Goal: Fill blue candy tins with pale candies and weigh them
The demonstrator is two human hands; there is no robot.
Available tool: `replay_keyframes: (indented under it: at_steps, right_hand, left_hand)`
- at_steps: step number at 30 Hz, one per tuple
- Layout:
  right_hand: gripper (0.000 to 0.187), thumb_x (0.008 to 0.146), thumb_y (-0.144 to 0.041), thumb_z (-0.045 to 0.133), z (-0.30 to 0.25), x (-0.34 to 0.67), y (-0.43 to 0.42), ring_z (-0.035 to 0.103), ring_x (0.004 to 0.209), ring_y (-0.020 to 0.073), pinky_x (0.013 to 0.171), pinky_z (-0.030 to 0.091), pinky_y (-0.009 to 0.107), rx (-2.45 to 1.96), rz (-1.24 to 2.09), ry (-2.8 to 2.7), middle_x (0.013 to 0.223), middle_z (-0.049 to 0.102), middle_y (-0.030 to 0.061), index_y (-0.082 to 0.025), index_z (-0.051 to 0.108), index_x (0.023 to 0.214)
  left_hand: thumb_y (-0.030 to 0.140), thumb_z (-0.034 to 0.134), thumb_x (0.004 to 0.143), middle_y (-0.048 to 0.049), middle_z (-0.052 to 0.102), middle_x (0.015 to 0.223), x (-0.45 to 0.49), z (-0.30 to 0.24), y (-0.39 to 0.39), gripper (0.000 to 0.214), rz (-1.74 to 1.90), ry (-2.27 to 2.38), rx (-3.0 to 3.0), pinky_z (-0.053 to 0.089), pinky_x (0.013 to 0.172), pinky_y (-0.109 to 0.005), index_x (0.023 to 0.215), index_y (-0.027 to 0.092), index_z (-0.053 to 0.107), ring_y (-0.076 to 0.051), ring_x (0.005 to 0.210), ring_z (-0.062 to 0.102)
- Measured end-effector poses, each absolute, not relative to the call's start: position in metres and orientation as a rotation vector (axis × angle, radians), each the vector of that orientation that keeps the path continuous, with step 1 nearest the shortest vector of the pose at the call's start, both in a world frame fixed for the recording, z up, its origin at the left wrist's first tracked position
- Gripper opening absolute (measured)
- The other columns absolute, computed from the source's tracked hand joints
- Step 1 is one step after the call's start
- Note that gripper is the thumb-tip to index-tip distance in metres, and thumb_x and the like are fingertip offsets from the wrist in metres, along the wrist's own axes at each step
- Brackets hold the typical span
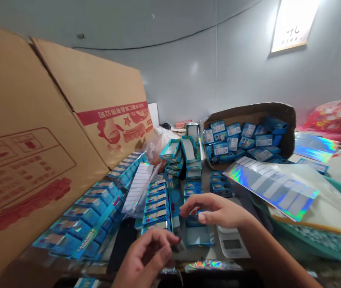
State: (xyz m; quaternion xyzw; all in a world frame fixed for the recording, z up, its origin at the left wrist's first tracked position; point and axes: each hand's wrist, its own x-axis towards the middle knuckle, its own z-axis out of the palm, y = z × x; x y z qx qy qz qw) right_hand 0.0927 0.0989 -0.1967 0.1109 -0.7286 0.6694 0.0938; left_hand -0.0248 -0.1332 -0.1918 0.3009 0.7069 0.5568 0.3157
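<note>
My left hand (146, 256) is low in the middle, fingers curled and pinched together on something small I cannot make out, next to a row of small blue boxes (157, 204). My right hand (215, 210) hovers just above an open small blue box (199, 236), its fingers bent and partly apart, thumb tucked under. Whether it holds anything is hidden. Both hands are close together over the table's near edge.
A large cardboard box flap (38, 132) stands at the left, with more blue boxes (86, 216) stacked in front of it. A cardboard box (248, 114) full of blue boxes sits behind. Holographic sticker sheets (272, 186) lie right, a small white scale (233, 242) near my right wrist.
</note>
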Motion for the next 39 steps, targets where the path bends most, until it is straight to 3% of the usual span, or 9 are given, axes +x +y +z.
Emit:
replay_keyframes:
  at_steps: [3, 6, 11, 19, 23, 27, 31, 39]
  right_hand:
    - [0.055, 0.082, -0.061, 0.072, -0.218, 0.110, 0.101, 0.064, 0.105, 0.0227, 0.090, 0.048, 0.033, 0.201, 2.150, -1.966, 0.111, 0.070, 0.0079, -0.021, 0.068, 0.119]
    - [0.044, 0.080, -0.055, 0.077, -0.234, 0.116, 0.106, 0.062, 0.086, 0.0165, 0.078, 0.047, 0.027, 0.081, 2.163, -1.862, 0.094, 0.070, 0.0039, -0.020, 0.072, 0.104]
    - [0.034, 0.072, -0.043, 0.087, -0.252, 0.121, 0.115, 0.053, 0.066, 0.0105, 0.063, 0.039, 0.022, -0.077, 2.149, -1.612, 0.073, 0.062, -0.0003, -0.015, 0.067, 0.076]
    - [0.032, 0.066, -0.036, 0.088, -0.263, 0.112, 0.119, 0.055, 0.064, 0.0111, 0.064, 0.044, 0.024, -0.263, 2.043, -1.428, 0.068, 0.060, -0.0024, -0.018, 0.062, 0.074]
    - [0.025, 0.065, -0.034, 0.079, -0.279, 0.094, 0.117, 0.058, 0.063, 0.0138, 0.062, 0.046, 0.026, -0.475, 1.882, -1.511, 0.065, 0.061, -0.0012, -0.018, 0.060, 0.070]
    - [0.020, 0.062, -0.033, 0.072, -0.294, 0.082, 0.115, 0.057, 0.058, 0.0147, 0.058, 0.045, 0.026, -0.605, 1.806, -1.559, 0.060, 0.060, -0.0013, -0.019, 0.059, 0.066]
    - [0.020, 0.062, -0.033, 0.068, -0.301, 0.082, 0.118, 0.056, 0.056, 0.0136, 0.055, 0.042, 0.025, -0.678, 1.745, -1.557, 0.059, 0.056, -0.0039, -0.021, 0.053, 0.067]
    - [0.021, 0.057, -0.034, 0.068, -0.317, 0.083, 0.126, 0.053, 0.053, 0.0146, 0.051, 0.037, 0.024, -0.798, 1.740, -1.597, 0.052, 0.055, -0.0023, -0.020, 0.052, 0.060]
  left_hand:
    - [0.070, 0.076, 0.066, -0.0083, 0.069, 0.093, -0.008, -0.188, -0.085, 0.054, 1.549, 1.731, 0.805, 0.055, 0.067, -0.027, 0.073, 0.018, 0.065, -0.023, 0.084, 0.062]
    - [0.064, 0.079, 0.068, -0.0064, 0.067, 0.087, -0.003, -0.203, -0.054, 0.050, 1.589, 1.634, 0.792, 0.053, 0.065, -0.023, 0.074, 0.017, 0.064, -0.019, 0.081, 0.060]
    - [0.066, 0.080, 0.065, -0.0041, 0.064, 0.079, -0.006, -0.223, -0.033, 0.053, 1.511, 1.584, 0.757, 0.055, 0.065, -0.026, 0.078, 0.017, 0.062, -0.022, 0.083, 0.063]
    - [0.069, 0.080, 0.060, -0.0048, 0.065, 0.070, -0.017, -0.238, -0.025, 0.057, 1.551, 1.783, 0.773, 0.053, 0.068, -0.027, 0.068, 0.016, 0.061, -0.020, 0.072, 0.062]
    - [0.062, 0.070, 0.076, -0.0058, 0.066, 0.071, -0.027, -0.250, -0.018, 0.046, 1.499, 2.068, 0.905, 0.047, 0.068, -0.027, 0.074, 0.016, 0.064, -0.020, 0.071, 0.061]
    - [0.046, 0.059, 0.089, -0.0058, 0.070, 0.080, -0.029, -0.260, -0.011, 0.029, 1.252, 2.427, 1.007, 0.041, 0.068, -0.028, 0.081, 0.019, 0.064, -0.021, 0.075, 0.063]
    - [0.035, 0.058, 0.092, -0.0018, 0.072, 0.082, -0.028, -0.262, -0.002, 0.019, 1.026, 2.577, 1.053, 0.038, 0.068, -0.027, 0.080, 0.021, 0.064, -0.020, 0.077, 0.064]
    - [0.036, 0.058, 0.092, -0.0017, 0.071, 0.076, -0.025, -0.256, 0.006, 0.022, 0.650, 2.698, 1.064, 0.031, 0.061, -0.028, 0.077, 0.023, 0.066, -0.022, 0.072, 0.063]
